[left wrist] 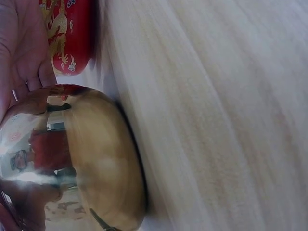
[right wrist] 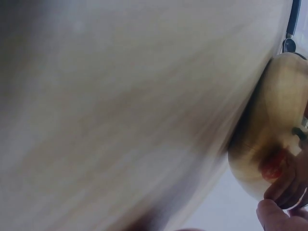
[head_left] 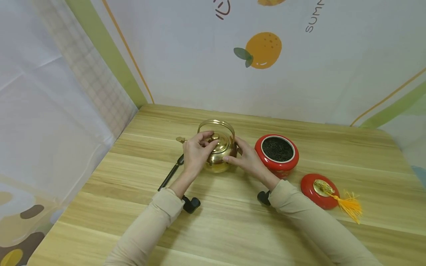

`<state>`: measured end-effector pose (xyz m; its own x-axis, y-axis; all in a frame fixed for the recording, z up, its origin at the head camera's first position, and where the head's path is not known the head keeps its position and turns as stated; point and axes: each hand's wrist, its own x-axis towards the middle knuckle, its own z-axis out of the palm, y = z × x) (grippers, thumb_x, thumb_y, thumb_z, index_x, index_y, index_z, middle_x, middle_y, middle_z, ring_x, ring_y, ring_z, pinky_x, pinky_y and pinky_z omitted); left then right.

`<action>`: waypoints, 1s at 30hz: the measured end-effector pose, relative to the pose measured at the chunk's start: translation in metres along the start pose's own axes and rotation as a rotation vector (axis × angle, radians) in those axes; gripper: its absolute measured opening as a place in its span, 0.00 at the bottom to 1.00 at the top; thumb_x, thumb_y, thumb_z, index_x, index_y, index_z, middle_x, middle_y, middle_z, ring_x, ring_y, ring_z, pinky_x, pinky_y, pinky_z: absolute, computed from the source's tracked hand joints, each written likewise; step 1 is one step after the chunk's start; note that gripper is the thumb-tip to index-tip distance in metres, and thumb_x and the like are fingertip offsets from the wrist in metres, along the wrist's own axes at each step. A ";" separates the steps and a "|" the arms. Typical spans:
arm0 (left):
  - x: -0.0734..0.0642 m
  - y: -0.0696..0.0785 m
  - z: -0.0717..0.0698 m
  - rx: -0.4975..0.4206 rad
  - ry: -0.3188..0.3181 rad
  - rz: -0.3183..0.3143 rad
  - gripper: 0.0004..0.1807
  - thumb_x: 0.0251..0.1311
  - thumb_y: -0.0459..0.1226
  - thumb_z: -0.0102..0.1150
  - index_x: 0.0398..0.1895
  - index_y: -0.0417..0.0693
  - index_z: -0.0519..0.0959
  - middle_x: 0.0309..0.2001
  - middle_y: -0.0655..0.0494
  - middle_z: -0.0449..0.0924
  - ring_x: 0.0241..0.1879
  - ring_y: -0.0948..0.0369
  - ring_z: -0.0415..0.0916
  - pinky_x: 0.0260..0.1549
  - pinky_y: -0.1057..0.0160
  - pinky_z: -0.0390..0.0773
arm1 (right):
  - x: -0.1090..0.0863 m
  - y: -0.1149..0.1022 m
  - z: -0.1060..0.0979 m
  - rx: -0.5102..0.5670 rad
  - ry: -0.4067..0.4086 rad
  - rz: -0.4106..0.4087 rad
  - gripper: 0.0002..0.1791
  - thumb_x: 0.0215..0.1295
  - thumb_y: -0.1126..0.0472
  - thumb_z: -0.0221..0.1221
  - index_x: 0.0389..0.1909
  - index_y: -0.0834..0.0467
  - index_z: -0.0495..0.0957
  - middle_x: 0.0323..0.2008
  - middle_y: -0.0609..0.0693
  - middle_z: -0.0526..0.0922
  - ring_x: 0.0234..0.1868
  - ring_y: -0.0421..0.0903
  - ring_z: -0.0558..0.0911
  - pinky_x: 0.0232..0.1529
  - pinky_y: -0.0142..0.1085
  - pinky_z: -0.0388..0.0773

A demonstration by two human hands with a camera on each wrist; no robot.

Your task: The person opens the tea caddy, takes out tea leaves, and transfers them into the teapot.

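A shiny brass teapot [head_left: 217, 168] with an arched top handle [head_left: 216, 122] stands on the wooden table. My left hand [head_left: 194, 151] is over its top, thumb and fingers pinching the round knob [head_left: 215, 136] of the lid [head_left: 223, 146]. From the other side my right hand [head_left: 247, 159] holds the body, thumb in front and fingers round the back. In the left wrist view the teapot's rounded side [left wrist: 101, 159] fills the lower left. The right wrist view catches the teapot [right wrist: 269, 106] at its right edge, fingers [right wrist: 284, 185] against it.
Right of the teapot stands a red jar [head_left: 263, 157] filled with dark loose tea [head_left: 277, 149]. Its red lid [head_left: 307, 184], with gold disc and yellow tassel [head_left: 349, 206], lies nearer. A black-handled spoon [head_left: 169, 176] lies left of the teapot. A printed cloth [head_left: 199, 74] hangs behind the table.
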<state>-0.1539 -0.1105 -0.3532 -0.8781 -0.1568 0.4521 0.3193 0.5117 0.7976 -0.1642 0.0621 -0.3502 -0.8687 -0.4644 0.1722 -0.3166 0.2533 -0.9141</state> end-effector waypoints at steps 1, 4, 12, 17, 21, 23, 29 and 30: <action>0.000 0.000 0.000 0.002 -0.001 0.000 0.14 0.51 0.36 0.69 0.41 0.40 0.83 0.25 0.48 0.85 0.16 0.63 0.75 0.08 0.76 0.58 | 0.001 0.003 0.000 0.001 0.001 -0.003 0.38 0.55 0.71 0.65 0.65 0.71 0.59 0.64 0.66 0.65 0.69 0.58 0.61 0.69 0.50 0.58; 0.000 0.001 0.000 0.006 -0.005 0.002 0.14 0.51 0.36 0.69 0.42 0.40 0.82 0.25 0.49 0.84 0.16 0.63 0.74 0.07 0.76 0.58 | 0.005 0.015 0.001 -0.002 0.007 -0.014 0.39 0.55 0.70 0.65 0.66 0.69 0.59 0.65 0.64 0.65 0.69 0.57 0.60 0.69 0.50 0.58; -0.002 0.002 -0.003 0.000 -0.025 0.002 0.16 0.51 0.34 0.68 0.44 0.39 0.81 0.34 0.46 0.86 0.21 0.59 0.79 0.08 0.76 0.62 | 0.010 0.033 0.002 -0.021 0.008 -0.027 0.40 0.54 0.64 0.67 0.67 0.63 0.60 0.65 0.58 0.67 0.69 0.52 0.62 0.69 0.47 0.60; -0.005 0.001 -0.006 -0.024 -0.035 -0.011 0.17 0.53 0.33 0.67 0.47 0.37 0.80 0.40 0.46 0.85 0.25 0.57 0.82 0.12 0.77 0.68 | 0.007 0.031 0.001 -0.041 0.005 -0.018 0.41 0.54 0.63 0.67 0.68 0.63 0.59 0.66 0.58 0.66 0.69 0.52 0.60 0.68 0.50 0.60; -0.009 0.000 -0.009 -0.076 -0.015 0.001 0.17 0.53 0.33 0.67 0.47 0.36 0.80 0.43 0.44 0.84 0.26 0.55 0.82 0.20 0.76 0.77 | -0.002 0.028 -0.002 -0.101 0.023 0.025 0.44 0.55 0.59 0.67 0.70 0.63 0.55 0.69 0.59 0.61 0.70 0.54 0.59 0.67 0.49 0.62; -0.011 0.001 -0.011 -0.118 -0.003 0.002 0.18 0.52 0.33 0.67 0.47 0.36 0.80 0.45 0.44 0.83 0.26 0.57 0.81 0.23 0.75 0.78 | -0.008 0.026 -0.004 -0.137 0.038 0.041 0.45 0.56 0.59 0.67 0.70 0.64 0.54 0.69 0.61 0.59 0.70 0.55 0.59 0.66 0.47 0.64; -0.020 0.009 -0.015 -0.298 0.013 0.008 0.18 0.53 0.31 0.67 0.48 0.36 0.79 0.45 0.42 0.82 0.29 0.68 0.77 0.27 0.76 0.77 | -0.031 0.016 -0.015 -0.215 0.091 -0.006 0.42 0.55 0.62 0.67 0.68 0.67 0.58 0.67 0.62 0.62 0.67 0.57 0.64 0.63 0.44 0.68; -0.022 0.012 -0.014 -0.327 0.011 0.026 0.18 0.52 0.31 0.67 0.48 0.35 0.79 0.46 0.41 0.81 0.30 0.69 0.76 0.28 0.75 0.77 | -0.035 0.015 -0.017 -0.220 0.100 -0.017 0.41 0.55 0.63 0.67 0.67 0.67 0.59 0.67 0.62 0.64 0.67 0.57 0.65 0.63 0.44 0.69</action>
<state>-0.1256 -0.1129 -0.3475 -0.8651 -0.1570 0.4764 0.4403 0.2173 0.8712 -0.1451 0.0965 -0.3635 -0.8925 -0.3866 0.2325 -0.3975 0.4301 -0.8106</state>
